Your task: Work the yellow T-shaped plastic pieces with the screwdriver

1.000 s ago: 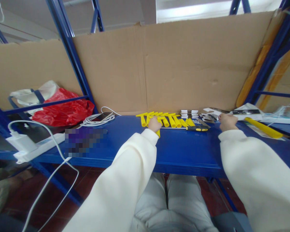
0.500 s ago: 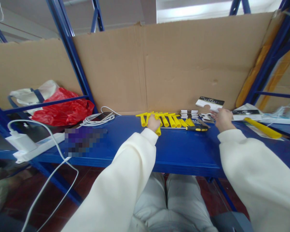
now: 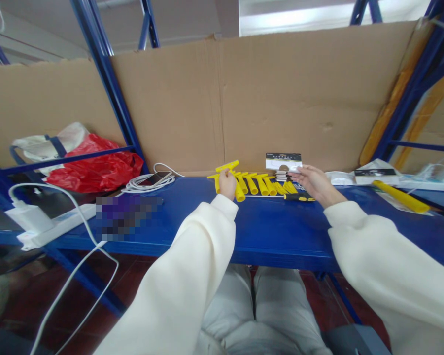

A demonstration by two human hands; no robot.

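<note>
My left hand (image 3: 227, 185) is closed around a yellow T-shaped plastic piece (image 3: 232, 165), its crossbar showing above the fingers. Similar yellow T-shaped pieces (image 3: 261, 185) lie in a row on the blue shelf, just right of that hand. Pinched in my right hand (image 3: 318, 185) is a black-and-white printed card (image 3: 273, 161) with a rounded notch in its lower edge. The card is held up above a small white stack (image 3: 282, 176). Below the right hand lies a yellow-and-black screwdriver (image 3: 299, 197). Small yellow parts (image 3: 289, 187) rest beside it.
A cardboard panel (image 3: 281, 93) backs the blue shelf (image 3: 281, 231). To the left are a red plastic bag (image 3: 96, 165), a coiled white cable (image 3: 148, 182) and a power strip (image 3: 72, 217). A yellow tube (image 3: 401, 196) and another printed packet (image 3: 377, 173) lie right.
My left hand has lifted a yellow T-shaped piece up from the row. The right hand has carried the card leftward, nearer the left hand, and turned it more upright.
</note>
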